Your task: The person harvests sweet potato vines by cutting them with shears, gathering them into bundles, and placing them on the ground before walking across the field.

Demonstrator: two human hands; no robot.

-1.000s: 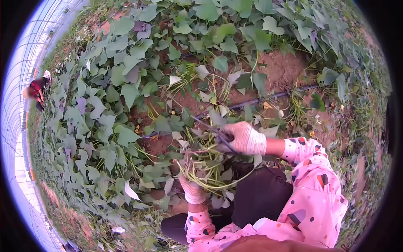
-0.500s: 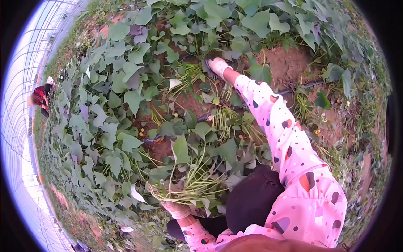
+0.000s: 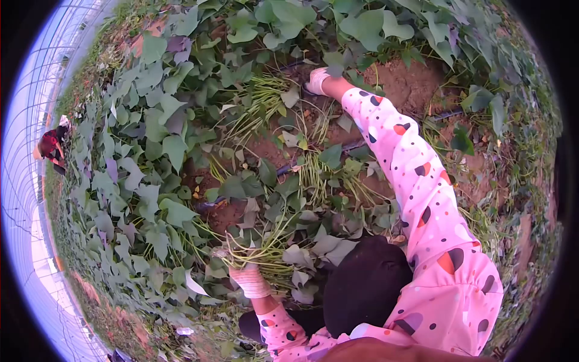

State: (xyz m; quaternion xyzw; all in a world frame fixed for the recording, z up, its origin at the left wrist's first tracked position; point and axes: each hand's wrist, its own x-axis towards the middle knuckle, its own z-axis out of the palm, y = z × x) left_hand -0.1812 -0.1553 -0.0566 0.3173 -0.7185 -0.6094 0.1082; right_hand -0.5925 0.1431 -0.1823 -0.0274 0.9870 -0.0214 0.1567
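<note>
My left hand [image 3: 251, 282], in a pale glove or wrap, is closed around a bunch of cut leafy vine stems [image 3: 268, 258] beside my dark-clad knee [image 3: 367, 288]. The long pale green stems fan out over the hand, and leaves hang to the right. At the far end of my outstretched arm, my right hand [image 3: 318, 81] is low among the vines, its fingers curled. A dark edge shows by its fingers, too small to name. A row of stems [image 3: 271, 93] lies just left of that hand.
Broad-leaved vines [image 3: 175, 148] cover the ground ahead and left. A dark irrigation hose [image 3: 283, 171] crosses the brown soil [image 3: 405, 90]. Cut stems [image 3: 315, 175] lie in the middle. A person in red and black [image 3: 51, 145] bends at the far left near the greenhouse frame [image 3: 24, 181].
My right hand has shifted slightly right and up. My left hand has risen a little with its bunch of stems. The view has turned slightly, and the other person's posture has changed.
</note>
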